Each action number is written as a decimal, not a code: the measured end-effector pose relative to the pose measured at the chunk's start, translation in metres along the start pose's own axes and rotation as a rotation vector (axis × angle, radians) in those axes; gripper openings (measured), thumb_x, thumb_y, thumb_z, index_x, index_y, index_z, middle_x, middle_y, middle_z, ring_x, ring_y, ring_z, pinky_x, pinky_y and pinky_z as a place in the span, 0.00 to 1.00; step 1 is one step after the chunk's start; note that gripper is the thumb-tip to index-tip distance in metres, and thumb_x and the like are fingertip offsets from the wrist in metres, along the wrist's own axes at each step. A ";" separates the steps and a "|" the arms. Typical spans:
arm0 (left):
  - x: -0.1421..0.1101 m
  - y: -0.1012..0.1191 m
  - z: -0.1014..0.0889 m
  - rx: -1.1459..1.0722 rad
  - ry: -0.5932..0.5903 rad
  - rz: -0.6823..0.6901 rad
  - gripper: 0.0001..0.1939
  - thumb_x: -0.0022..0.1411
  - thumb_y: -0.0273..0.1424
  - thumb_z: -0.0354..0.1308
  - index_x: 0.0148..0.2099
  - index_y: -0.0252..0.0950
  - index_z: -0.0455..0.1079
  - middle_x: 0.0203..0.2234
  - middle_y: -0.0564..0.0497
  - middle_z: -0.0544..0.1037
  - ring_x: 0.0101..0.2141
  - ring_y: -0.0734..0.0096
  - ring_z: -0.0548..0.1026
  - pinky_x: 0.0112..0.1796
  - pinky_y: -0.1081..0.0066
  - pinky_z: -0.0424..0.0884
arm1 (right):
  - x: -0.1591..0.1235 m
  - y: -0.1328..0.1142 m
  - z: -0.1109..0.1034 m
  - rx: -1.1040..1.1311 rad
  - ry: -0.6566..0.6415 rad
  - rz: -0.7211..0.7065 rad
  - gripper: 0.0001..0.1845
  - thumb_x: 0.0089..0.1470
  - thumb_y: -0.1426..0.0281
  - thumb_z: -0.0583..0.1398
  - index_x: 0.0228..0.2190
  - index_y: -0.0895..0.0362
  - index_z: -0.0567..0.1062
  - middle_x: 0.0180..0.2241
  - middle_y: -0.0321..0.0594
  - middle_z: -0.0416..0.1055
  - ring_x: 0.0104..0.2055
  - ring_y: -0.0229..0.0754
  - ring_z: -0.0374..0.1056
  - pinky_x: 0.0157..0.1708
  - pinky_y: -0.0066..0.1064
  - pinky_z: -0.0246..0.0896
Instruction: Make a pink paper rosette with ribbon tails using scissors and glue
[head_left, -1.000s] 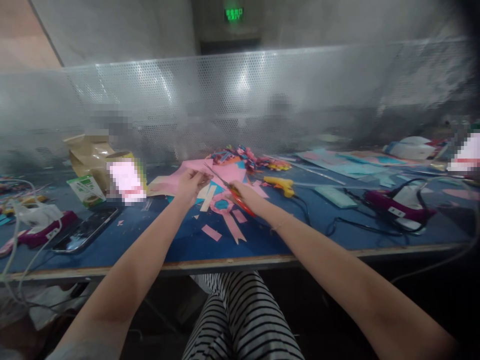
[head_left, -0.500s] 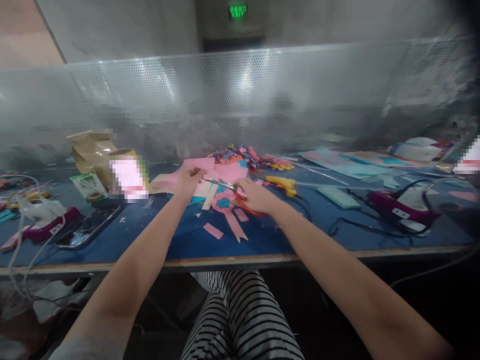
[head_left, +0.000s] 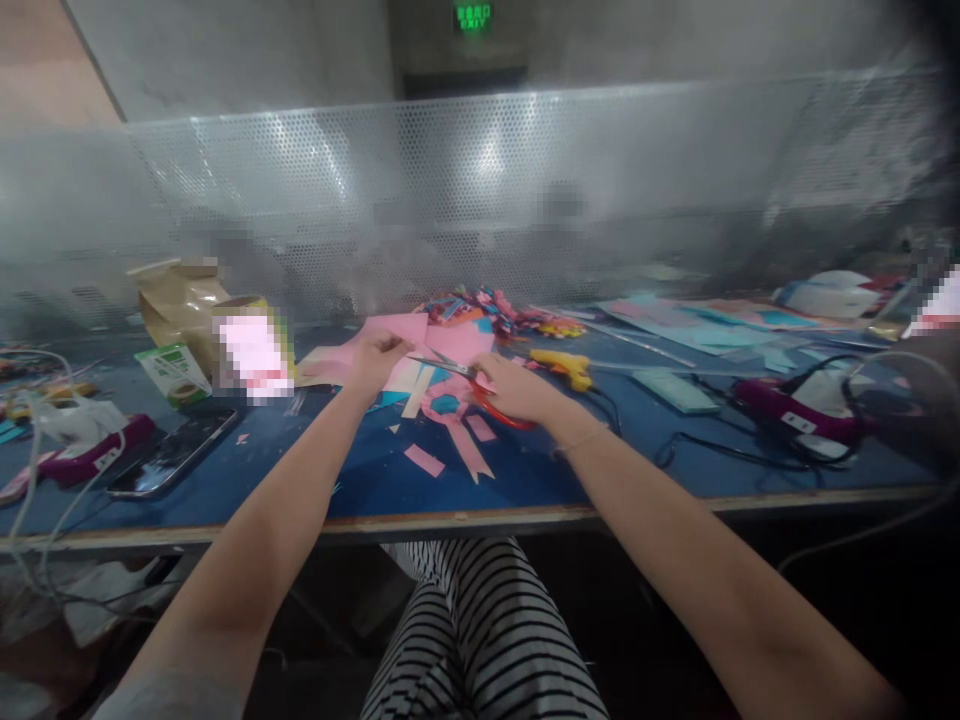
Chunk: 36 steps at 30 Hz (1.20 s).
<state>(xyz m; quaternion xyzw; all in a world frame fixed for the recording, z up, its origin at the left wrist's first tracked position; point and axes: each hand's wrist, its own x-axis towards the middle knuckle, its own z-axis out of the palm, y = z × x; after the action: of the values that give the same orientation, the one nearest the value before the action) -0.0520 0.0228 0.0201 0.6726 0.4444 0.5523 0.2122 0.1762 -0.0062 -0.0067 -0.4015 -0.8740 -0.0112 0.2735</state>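
My right hand [head_left: 510,388] is closed around the red handles of a pair of scissors [head_left: 448,368], whose blades are parted and point left at my other hand. My left hand [head_left: 382,358] is pinched just beyond the blade tips; whatever lies between its fingers is too small to make out against the pink paper [head_left: 401,330] behind. Below the scissors a pink paper rosette [head_left: 435,410] with a blue centre lies on the table, its notched tail [head_left: 469,455] toward me. Small pink paper rectangles [head_left: 424,460] lie beside it.
A yellow glue gun [head_left: 562,368] lies right of my hands, a heap of colourful paper pieces [head_left: 487,310] behind. To the left are a phone [head_left: 176,455], a green-and-white packet [head_left: 176,375] and a brown paper bag [head_left: 176,305]. A purple power strip [head_left: 799,415] with cables sits right.
The scissor blades have opened wider, and their tips are near my left fingers. Both hands stay in almost the same place; the view has shifted slightly.
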 end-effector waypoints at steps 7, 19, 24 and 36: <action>-0.001 0.000 0.001 0.019 -0.014 -0.003 0.14 0.44 0.39 0.59 0.25 0.31 0.69 0.16 0.56 0.64 0.19 0.80 0.58 0.22 0.75 0.53 | 0.000 0.000 0.001 0.002 0.002 -0.004 0.20 0.49 0.57 0.53 0.39 0.59 0.63 0.39 0.46 0.65 0.40 0.44 0.62 0.39 0.32 0.56; 0.001 -0.004 0.001 -0.076 -0.059 -0.044 0.15 0.41 0.40 0.61 0.26 0.31 0.70 0.20 0.53 0.70 0.21 0.79 0.62 0.24 0.74 0.56 | 0.000 0.000 -0.001 0.014 -0.032 0.014 0.18 0.50 0.61 0.54 0.40 0.59 0.63 0.39 0.46 0.65 0.40 0.43 0.62 0.38 0.31 0.55; 0.001 -0.005 0.000 -0.064 -0.068 -0.080 0.15 0.41 0.40 0.61 0.27 0.32 0.70 0.21 0.52 0.71 0.21 0.78 0.62 0.23 0.75 0.56 | 0.000 0.001 -0.002 0.031 -0.040 0.004 0.17 0.49 0.62 0.54 0.39 0.58 0.64 0.38 0.44 0.66 0.40 0.43 0.61 0.38 0.31 0.55; 0.000 -0.002 0.000 -0.226 -0.068 -0.197 0.15 0.40 0.40 0.62 0.24 0.33 0.67 0.16 0.55 0.64 0.17 0.84 0.57 0.18 0.79 0.52 | 0.003 0.002 -0.002 0.084 -0.040 -0.001 0.19 0.48 0.58 0.54 0.39 0.59 0.65 0.37 0.45 0.67 0.39 0.42 0.62 0.36 0.30 0.56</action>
<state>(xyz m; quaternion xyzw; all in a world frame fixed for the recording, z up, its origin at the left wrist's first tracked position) -0.0524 0.0237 0.0186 0.6159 0.4360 0.5520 0.3548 0.1770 -0.0033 -0.0039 -0.3893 -0.8792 0.0336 0.2727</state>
